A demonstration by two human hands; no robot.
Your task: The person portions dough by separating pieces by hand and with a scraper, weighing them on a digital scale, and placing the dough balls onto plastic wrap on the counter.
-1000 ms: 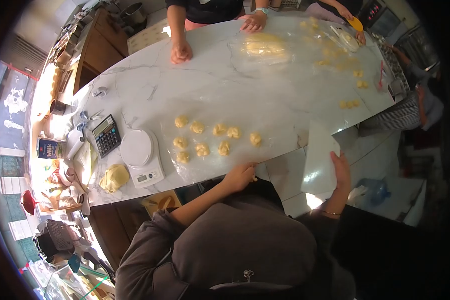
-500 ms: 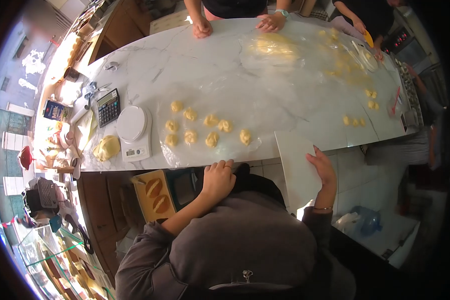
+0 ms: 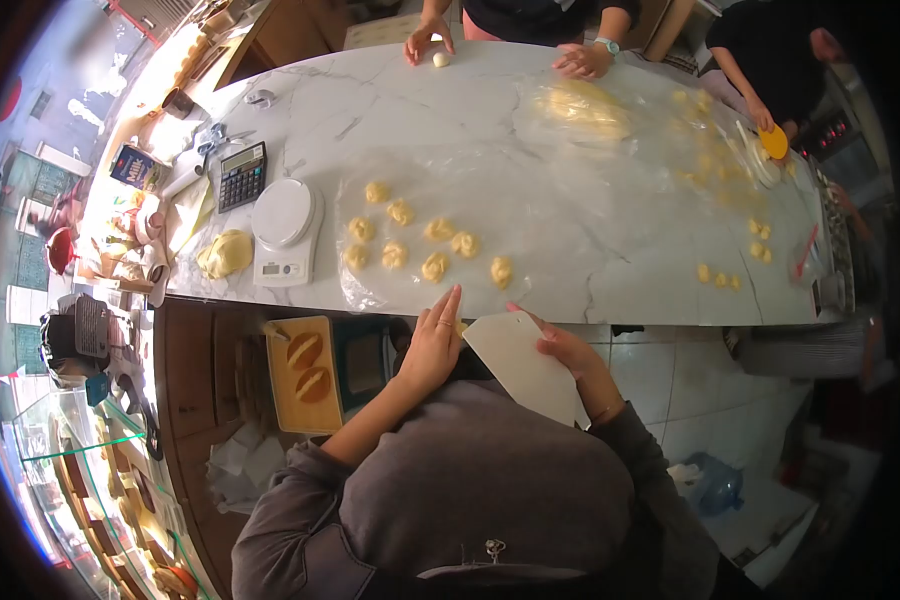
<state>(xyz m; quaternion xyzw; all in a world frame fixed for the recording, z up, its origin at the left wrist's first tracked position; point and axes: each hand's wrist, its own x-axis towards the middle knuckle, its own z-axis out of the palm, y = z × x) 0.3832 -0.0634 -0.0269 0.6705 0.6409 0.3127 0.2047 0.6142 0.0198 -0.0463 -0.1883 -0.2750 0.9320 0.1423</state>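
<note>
My right hand [image 3: 567, 352] grips a thin white board [image 3: 525, 365] by its edge, in front of my body at the table's near edge. The board is tilted, with a small hole near its upper corner. My left hand [image 3: 433, 345] is beside it, fingers stretched out towards the table and a ring on one finger. A small yellowish bit shows beside those fingers; I cannot make out what it is. Several pale yellow dough pieces [image 3: 435, 266] lie on a clear plastic sheet [image 3: 365, 297] just beyond my hands.
Left on the marble table [image 3: 320, 110] are a white scale [image 3: 285, 270], a calculator [image 3: 242, 176] and a larger dough lump [image 3: 226, 254]. Across, a person has a small dough ball [image 3: 441, 60]; another holds a yellow scraper [image 3: 773, 142]. Below stands a bread tray [image 3: 288, 408].
My right hand has brought the white board leftwards, close to my left hand. My left fingers have straightened. The person opposite has opened one hand, showing a dough ball. The view has shifted slightly.
</note>
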